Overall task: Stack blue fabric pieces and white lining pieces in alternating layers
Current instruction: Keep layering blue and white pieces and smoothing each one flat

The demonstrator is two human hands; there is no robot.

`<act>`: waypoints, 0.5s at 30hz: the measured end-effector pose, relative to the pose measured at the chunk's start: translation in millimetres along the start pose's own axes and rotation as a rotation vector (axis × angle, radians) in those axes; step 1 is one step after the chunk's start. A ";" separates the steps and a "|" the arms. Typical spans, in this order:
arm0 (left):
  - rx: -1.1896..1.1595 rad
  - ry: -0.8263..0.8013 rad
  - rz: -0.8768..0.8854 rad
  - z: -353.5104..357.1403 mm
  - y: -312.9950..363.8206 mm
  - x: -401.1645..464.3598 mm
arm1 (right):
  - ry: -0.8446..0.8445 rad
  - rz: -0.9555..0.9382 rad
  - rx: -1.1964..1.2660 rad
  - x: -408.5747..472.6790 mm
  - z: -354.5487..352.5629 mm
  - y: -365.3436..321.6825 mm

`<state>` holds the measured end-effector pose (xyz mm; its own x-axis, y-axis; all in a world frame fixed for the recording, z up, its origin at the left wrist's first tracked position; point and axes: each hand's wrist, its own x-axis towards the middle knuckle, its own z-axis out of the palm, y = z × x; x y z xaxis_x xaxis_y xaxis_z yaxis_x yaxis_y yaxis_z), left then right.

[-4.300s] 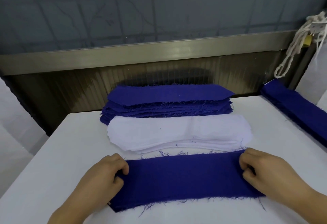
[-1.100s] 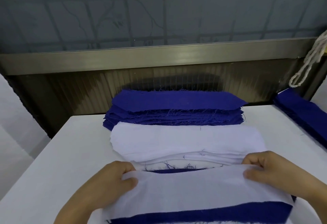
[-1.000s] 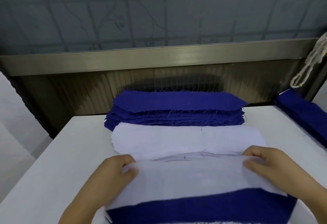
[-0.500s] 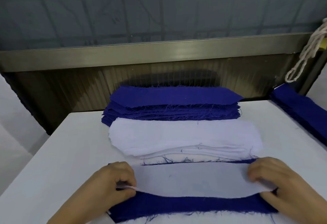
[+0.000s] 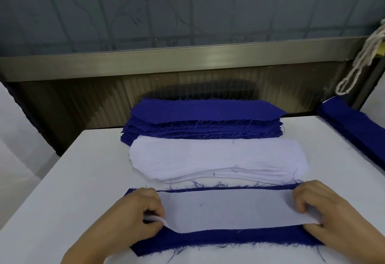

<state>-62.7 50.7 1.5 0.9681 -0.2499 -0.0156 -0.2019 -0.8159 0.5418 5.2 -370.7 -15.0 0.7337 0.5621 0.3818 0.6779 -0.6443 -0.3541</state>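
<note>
Knuckles up, the left hand point(image 5: 133, 215) and right hand point(image 5: 325, 211) each pinch one end of the white lining piece point(image 5: 233, 209) lying on the blue fabric piece point(image 5: 229, 239).

Near edge of white table point(image 5: 62, 180): left hand point(image 5: 133, 217) and right hand point(image 5: 325, 215) pinch the ends of a white lining piece point(image 5: 231, 209) lying on a blue fabric piece point(image 5: 218, 240). Just behind, nearly touching its frayed far edge, a white lining stack point(image 5: 208, 159); behind that, touching, a taller blue fabric stack point(image 5: 204, 115) against the dark ribbed panel point(image 5: 83, 105). Bare table left of both stacks. On the right, bare table, then another blue pile point(image 5: 354, 126) along the edge. White cord point(image 5: 358, 61) hangs above it.
</note>
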 end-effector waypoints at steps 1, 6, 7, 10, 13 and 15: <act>0.004 0.000 0.002 0.9 -0.4 0.2 | 0.008 0.001 -0.003 -0.6 0.5 2.8; -0.055 -0.034 -0.062 0.7 0.9 0.7 | -0.004 0.000 -0.040 -1.8 -1.2 10.0; -0.069 -0.039 -0.072 1.1 1.0 1.4 | -0.008 -0.005 -0.041 -2.6 -1.5 11.0; -0.097 -0.017 -0.073 2.3 2.7 2.8 | -0.031 0.000 -0.052 -3.7 -0.7 9.9; -0.068 -0.001 -0.056 4.4 2.4 3.0 | -0.055 0.024 -0.052 -4.0 -3.9 11.8; -0.049 -0.010 -0.070 4.8 2.8 2.9 | -0.034 0.035 -0.063 -6.4 -8.6 14.7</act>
<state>-61.2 45.1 -1.1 0.9780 -0.1987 -0.0633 -0.1262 -0.8053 0.5793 10.1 -388.3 -15.2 0.7587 0.5554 0.3404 0.6484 -0.6944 -0.3120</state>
